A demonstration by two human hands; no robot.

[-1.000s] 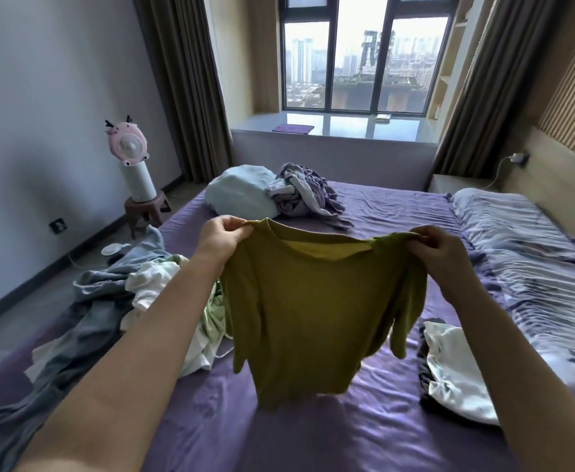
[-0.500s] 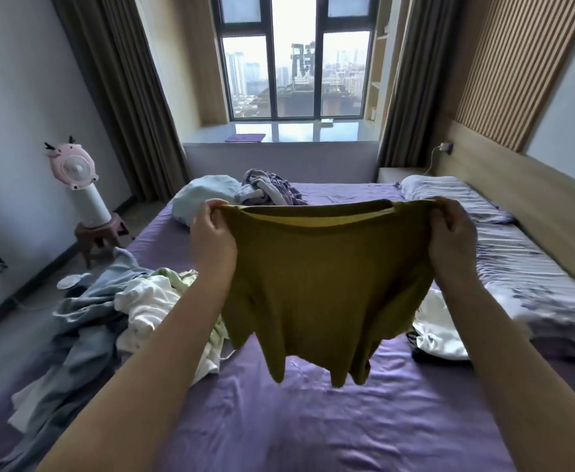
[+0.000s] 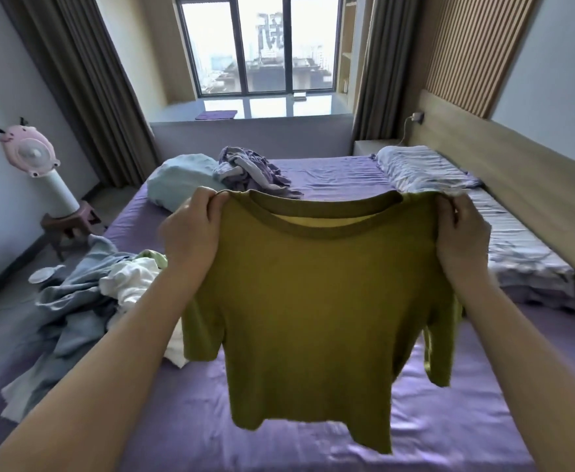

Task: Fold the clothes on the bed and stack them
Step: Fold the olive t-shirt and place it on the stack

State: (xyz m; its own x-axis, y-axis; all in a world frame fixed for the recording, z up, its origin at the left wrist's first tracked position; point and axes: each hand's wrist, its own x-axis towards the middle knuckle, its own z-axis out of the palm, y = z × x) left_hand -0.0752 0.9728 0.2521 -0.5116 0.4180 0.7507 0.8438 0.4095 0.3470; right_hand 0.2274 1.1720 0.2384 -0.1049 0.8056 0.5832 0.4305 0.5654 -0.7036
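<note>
Olive T-shirt [image 3: 308, 301] held up by shoulders, left hand [image 3: 190, 229] and right hand [image 3: 461, 233] pinching it (each grip closed), above purple bed [image 3: 330, 173]

olive t-shirt [image 3: 306, 301] hides mid bed [image 3: 313, 451] behind it, blocks right edge of clothes pile [image 3: 85, 301], left hand [image 3: 192, 229] and right hand [image 3: 463, 240] fingertips tucked behind shirt shoulders, both forearms cut by bottom edge, shirt hem motion-blurred, bundle [image 3: 248, 168] at far end too crumpled to identify
</note>
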